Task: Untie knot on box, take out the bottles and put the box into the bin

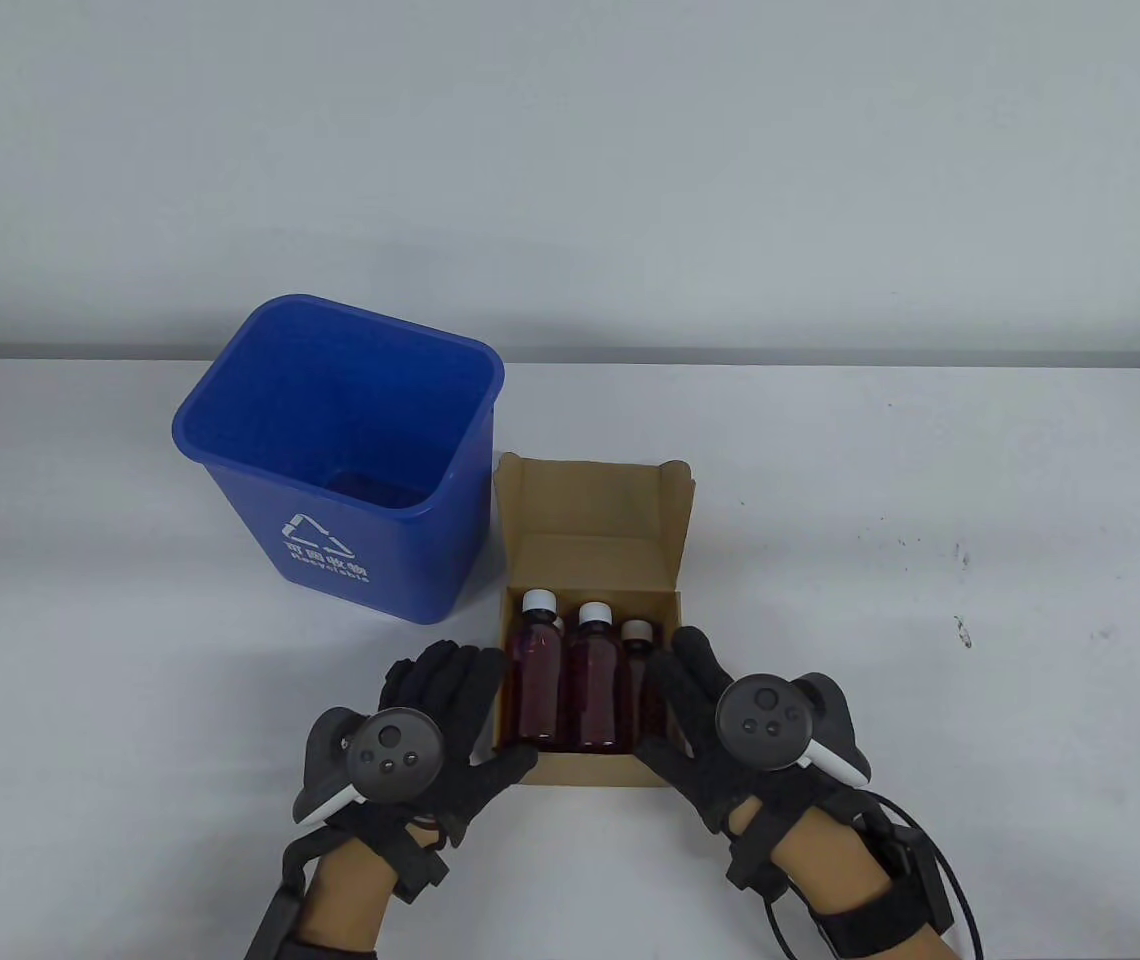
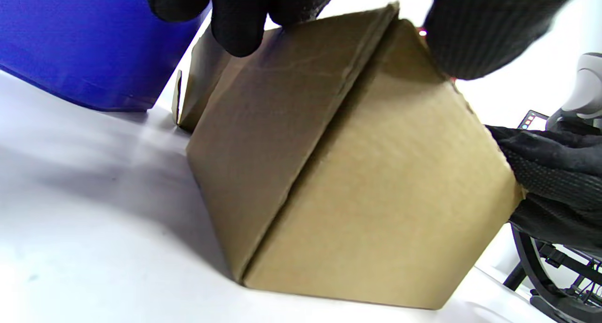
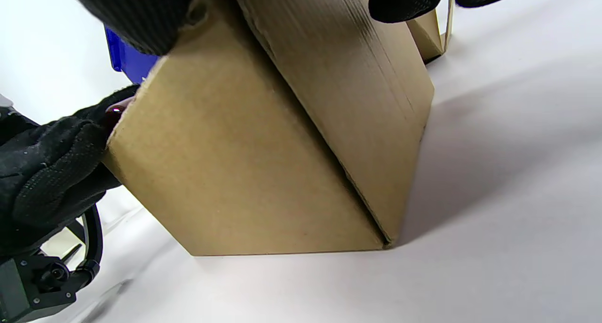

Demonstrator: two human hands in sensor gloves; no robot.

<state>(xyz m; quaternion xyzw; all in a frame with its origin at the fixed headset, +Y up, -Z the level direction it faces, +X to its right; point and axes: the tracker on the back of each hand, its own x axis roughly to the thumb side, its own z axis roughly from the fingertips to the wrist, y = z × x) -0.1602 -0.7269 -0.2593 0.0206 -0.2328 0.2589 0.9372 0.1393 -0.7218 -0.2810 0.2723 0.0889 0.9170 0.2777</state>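
A brown cardboard box (image 1: 590,510) stands open at the table's middle, its lid folded back. Inside stand three dark red bottles with white caps (image 1: 535,670) (image 1: 598,680) (image 1: 638,650). My left hand (image 1: 478,708) holds the box's near left corner, fingers along the left wall and thumb on the front. At the near right corner my right hand (image 1: 668,700) does the same. In the left wrist view the fingertips (image 2: 240,27) hang over the box's (image 2: 367,186) top edge. The right wrist view shows fingertips (image 3: 404,3) above the box (image 3: 225,163). No string is visible.
A blue recycling bin (image 1: 340,450) stands upright and open just left of the box, almost touching its lid. The white table (image 1: 930,560) stretches to the right; its far edge meets a grey wall.
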